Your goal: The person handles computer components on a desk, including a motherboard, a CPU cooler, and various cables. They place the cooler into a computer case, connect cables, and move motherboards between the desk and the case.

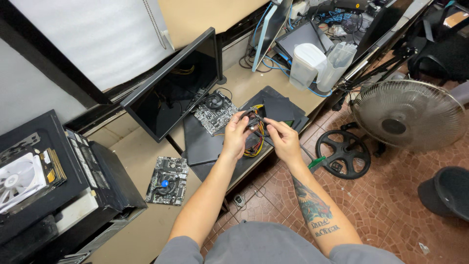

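Observation:
My left hand (236, 135) and my right hand (283, 139) meet over the bench edge, both pinching a black connector (253, 119) on a bundle of yellow, red and black wires (257, 141) that hangs in a loop between them. Below the hands lies a flat black panel (202, 142). Just beyond my left hand rests a motherboard with a black round cooler fan (214, 111).
A dark monitor (173, 88) stands at the back left. A second motherboard with a blue-centred cooler (167, 180) lies on the bench, next to an open black computer case with a white fan (29, 176). A floor fan (408, 115), a black weight plate (343, 153) and clear plastic jugs (320, 63) sit to the right.

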